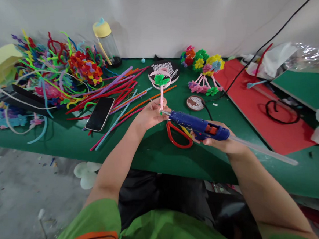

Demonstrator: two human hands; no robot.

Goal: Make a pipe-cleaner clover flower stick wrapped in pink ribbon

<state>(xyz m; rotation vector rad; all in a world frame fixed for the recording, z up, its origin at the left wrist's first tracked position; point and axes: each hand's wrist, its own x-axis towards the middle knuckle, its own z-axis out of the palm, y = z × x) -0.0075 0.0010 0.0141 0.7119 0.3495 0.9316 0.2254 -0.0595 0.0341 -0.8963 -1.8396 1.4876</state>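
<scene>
My left hand [155, 114] pinches a pipe-cleaner flower [161, 80] by its pink stem, green petals pointing away from me. In my right hand [218, 137] is a blue hot glue gun [195, 123] with a long clear glue stick out of its back. Its metal nozzle meets, or nearly meets, the stem's lower end near my left fingertips. A small red light glows on the gun. Below the gun lie scissors [179, 135] with red and yellow handles, their blades hidden. Behind the flower sits a round black and white spool [172, 71] with pink ribbon.
Loose pipe cleaners [121, 96] and a phone [99, 114] lie on the left, before a heap of colourful pipe cleaners [58, 65]. A bottle [107, 42] stands behind. Finished flowers [206, 66], a round coaster [195, 103], a red board [261, 115] and a black cord [256, 54] are rightward.
</scene>
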